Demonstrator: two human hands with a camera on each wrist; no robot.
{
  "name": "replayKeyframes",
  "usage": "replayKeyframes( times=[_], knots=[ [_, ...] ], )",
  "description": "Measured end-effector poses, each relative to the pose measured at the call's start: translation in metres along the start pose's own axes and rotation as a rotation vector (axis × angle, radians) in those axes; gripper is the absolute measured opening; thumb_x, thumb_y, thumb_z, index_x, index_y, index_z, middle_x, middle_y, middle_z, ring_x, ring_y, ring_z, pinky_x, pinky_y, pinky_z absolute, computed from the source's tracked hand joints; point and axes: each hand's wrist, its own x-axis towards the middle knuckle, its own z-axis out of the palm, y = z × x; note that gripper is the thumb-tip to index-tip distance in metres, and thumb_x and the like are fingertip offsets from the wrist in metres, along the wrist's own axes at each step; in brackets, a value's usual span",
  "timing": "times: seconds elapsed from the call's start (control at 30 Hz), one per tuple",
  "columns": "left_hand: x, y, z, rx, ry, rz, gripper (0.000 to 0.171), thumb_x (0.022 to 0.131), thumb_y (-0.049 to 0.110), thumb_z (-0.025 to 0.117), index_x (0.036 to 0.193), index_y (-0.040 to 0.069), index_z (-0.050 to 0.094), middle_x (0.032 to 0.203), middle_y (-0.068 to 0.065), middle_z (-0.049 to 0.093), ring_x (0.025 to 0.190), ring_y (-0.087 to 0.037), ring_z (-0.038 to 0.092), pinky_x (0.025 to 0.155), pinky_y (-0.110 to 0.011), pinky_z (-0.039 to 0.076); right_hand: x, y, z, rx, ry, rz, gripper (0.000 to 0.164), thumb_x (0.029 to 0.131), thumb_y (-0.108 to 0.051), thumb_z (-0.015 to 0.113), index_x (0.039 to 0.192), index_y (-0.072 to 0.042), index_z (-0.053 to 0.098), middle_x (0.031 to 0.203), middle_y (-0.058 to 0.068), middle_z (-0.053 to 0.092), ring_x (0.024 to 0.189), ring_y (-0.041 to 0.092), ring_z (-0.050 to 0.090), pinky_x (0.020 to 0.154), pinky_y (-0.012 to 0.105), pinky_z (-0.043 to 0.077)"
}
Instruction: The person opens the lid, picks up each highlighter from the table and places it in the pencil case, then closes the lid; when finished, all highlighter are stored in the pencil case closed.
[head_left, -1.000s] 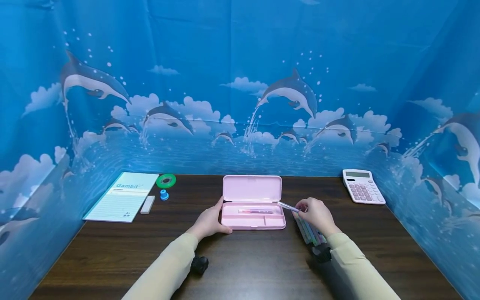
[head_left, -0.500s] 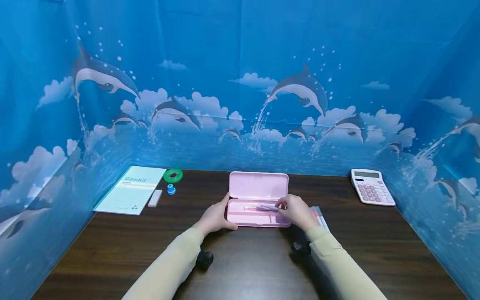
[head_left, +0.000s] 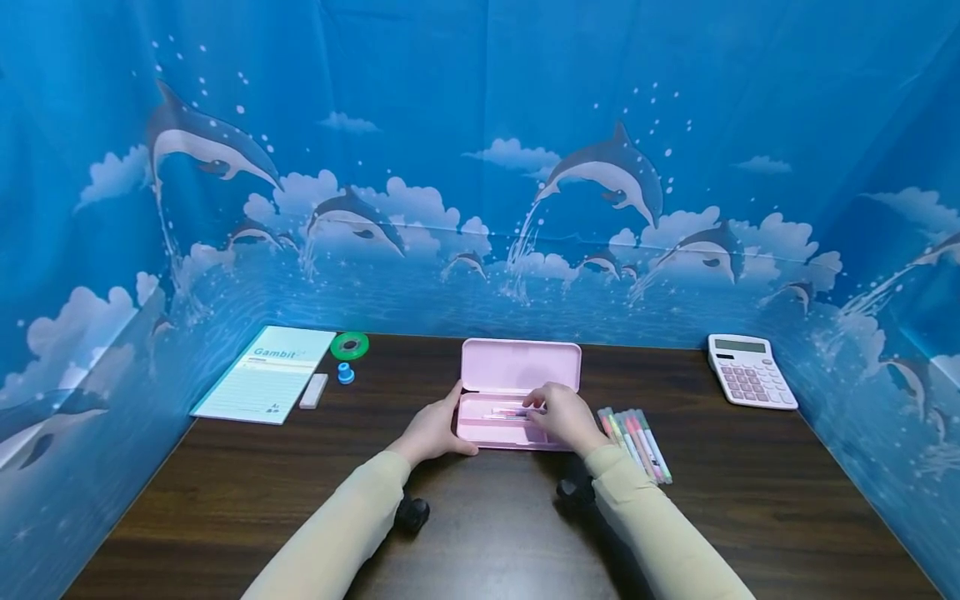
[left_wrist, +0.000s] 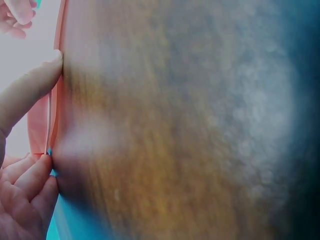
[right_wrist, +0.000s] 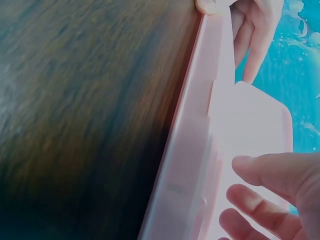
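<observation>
A pink pencil case lies on the table with its lid raised at the back. My left hand grips its left end, thumb at the front edge and fingers round the rear corner, as the left wrist view confirms. Slim pens lie in the long rear compartment. Over the right part of the case is my right hand, its fingers close to the pen ends. Thumb and fingertips stand apart in the right wrist view, with no pen visible between them.
Several coloured markers lie side by side right of the case, partly behind the right forearm. A calculator sits at the back right. At the left are a notepad, a white eraser, a green ring and a small blue item.
My right hand has carried a pen from beside the markers leftward into the case and let it go. My left hand keeps its grip on the case.
</observation>
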Motion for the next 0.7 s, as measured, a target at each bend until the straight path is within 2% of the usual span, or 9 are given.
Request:
replayKeyframes(
  times=[0.27,0.43,0.53,0.7],
  knots=[
    [0.001,0.002,0.000,-0.005,-0.003,-0.030,0.117,0.067,0.033,0.086,0.153,0.011,0.011,0.147,-0.015,0.040,0.128,-0.031,0.045,0.105,-0.050,0.036,-0.009,0.014,-0.011,0.028,0.021,0.067,0.008,0.080,-0.011,0.075,0.088,-0.010,0.074,0.079,0.001,0.065,0.070,0.014,0.056,0.067,0.029,0.052],
    [0.000,0.001,0.000,-0.005,0.001,-0.012,0.117,0.066,0.032,0.087,0.153,0.009,0.012,0.145,-0.017,0.041,0.127,-0.033,0.046,0.104,-0.051,0.037,-0.019,0.026,-0.023,0.037,0.067,0.068,0.008,0.081,-0.009,0.072,0.088,-0.007,0.073,0.077,0.003,0.065,0.068,0.014,0.056,0.063,0.028,0.051],
    [0.001,0.000,0.000,0.011,0.000,-0.011,0.118,0.066,0.033,0.087,0.153,0.009,0.012,0.145,-0.017,0.042,0.127,-0.033,0.046,0.104,-0.050,0.037,-0.026,0.032,-0.030,0.033,0.078,0.081,0.009,0.082,-0.009,0.072,0.090,-0.006,0.073,0.079,0.005,0.066,0.069,0.015,0.055,0.065,0.030,0.053],
    [0.003,-0.001,0.001,0.010,-0.006,-0.012,0.118,0.066,0.033,0.087,0.153,0.009,0.012,0.145,-0.016,0.042,0.126,-0.032,0.046,0.105,-0.049,0.037,-0.043,0.047,-0.043,0.021,0.059,0.165,0.012,0.083,-0.011,0.072,0.094,-0.005,0.073,0.082,0.006,0.068,0.070,0.017,0.057,0.067,0.033,0.054]
  ],
)
